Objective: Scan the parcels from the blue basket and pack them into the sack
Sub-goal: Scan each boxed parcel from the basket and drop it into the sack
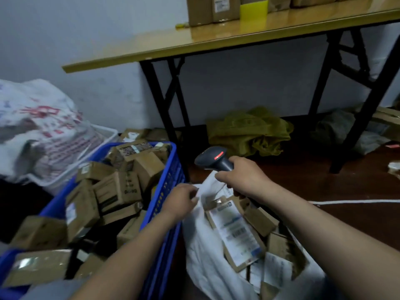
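Parcels (121,187) of brown cardboard fill the blue basket (170,169) at my left. Several labelled parcels (238,232) already lie in the white sack (201,256) just beside it. My left hand (181,200) pinches the sack's rim, apparently to hold the mouth open. My right hand (242,176) is curled round the barcode scanner (213,158), red light lit, above the sack.

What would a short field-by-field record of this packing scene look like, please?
left hand: pinches the rim of the white woven sack
right hand: grips the dark grey handheld scanner, whose red light is showing
blue plastic basket: left of the sack, piled with brown cardboard parcels
sack contents: several labelled parcels inside
background: yellow-topped folding table carrying cardboard boxes
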